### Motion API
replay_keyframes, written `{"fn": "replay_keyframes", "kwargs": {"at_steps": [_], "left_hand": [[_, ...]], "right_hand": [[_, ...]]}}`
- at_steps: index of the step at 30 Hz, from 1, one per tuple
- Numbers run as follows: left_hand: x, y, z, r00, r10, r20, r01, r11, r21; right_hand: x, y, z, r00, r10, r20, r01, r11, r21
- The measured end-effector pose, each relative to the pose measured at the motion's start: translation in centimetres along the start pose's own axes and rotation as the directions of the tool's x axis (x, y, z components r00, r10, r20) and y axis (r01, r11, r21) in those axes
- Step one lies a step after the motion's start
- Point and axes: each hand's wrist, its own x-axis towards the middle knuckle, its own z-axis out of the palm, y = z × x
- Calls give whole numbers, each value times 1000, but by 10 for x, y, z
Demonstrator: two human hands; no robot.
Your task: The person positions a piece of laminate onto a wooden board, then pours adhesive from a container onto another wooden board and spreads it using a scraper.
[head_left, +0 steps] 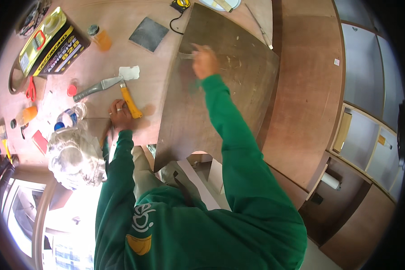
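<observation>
My left hand [121,116], with a ring on one finger, leans on the near edge of the wooden table, its fingers resting on the surface. Beside it lies a yellow-handled tool [130,102], and past that a grey-handled scraper [98,87] with a pale blade. Over a large dark brown board [211,108] on the right, my right hand [205,63] is closed with a finger pointing left. A thin pale edge shows at its fingertips; what it grips is too blurred to name. Faint streaks and pale marks run across the board.
A yellow-and-black adhesive can [54,45], orange-filled bottles [101,40] and a clear plastic bottle [72,116] stand or lie at left. A dark square sheet [148,34] and a tape measure [180,4] lie farther back. Open shelving [362,130] is at right.
</observation>
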Motion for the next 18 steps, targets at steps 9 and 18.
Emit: {"fn": "replay_keyframes", "kwargs": {"at_steps": [9, 18], "left_hand": [[-4, -2, -3, 1000, -20, 14, 19, 999, 33], [0, 9, -5, 999, -34, 37, 34, 999, 13]], "right_hand": [[-75, 110, -31, 967, 197, 163, -160, 963, -218], [-40, 63, 20, 889, 415, 191, -313, 858, -406]]}}
